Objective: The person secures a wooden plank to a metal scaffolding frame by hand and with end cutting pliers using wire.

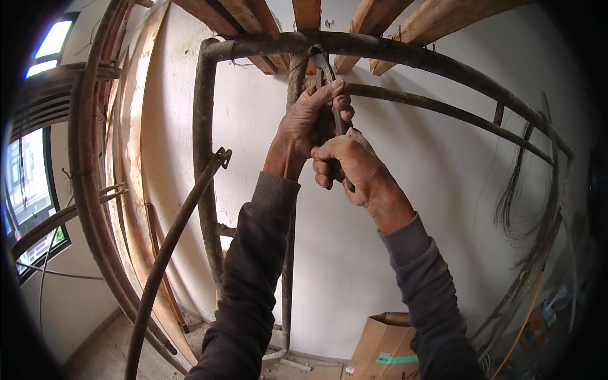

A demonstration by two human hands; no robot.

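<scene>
Dark metal pincers (328, 68) point upward, their jaws at the underside of a rusty horizontal scaffold tube (364, 44), beside the top of an upright tube (296, 76). My left hand (303, 126) is closed round the upper part of the pincers, thumb and fingertips pressed on the handles. Just below and to the right, my right hand (358, 164) grips the lower handles, one handle end showing under the palm. Thin wire shows around the horizontal tube; whether the jaws bite on wire I cannot make out.
Timber beams (373, 28) rest above the scaffold frame. A bundle of thin dark wires (514, 180) hangs from the right side. A diagonal brace (171, 259) rises at left, near long boards (136, 126) leaning on the wall. Below stands an open cardboard box (373, 348).
</scene>
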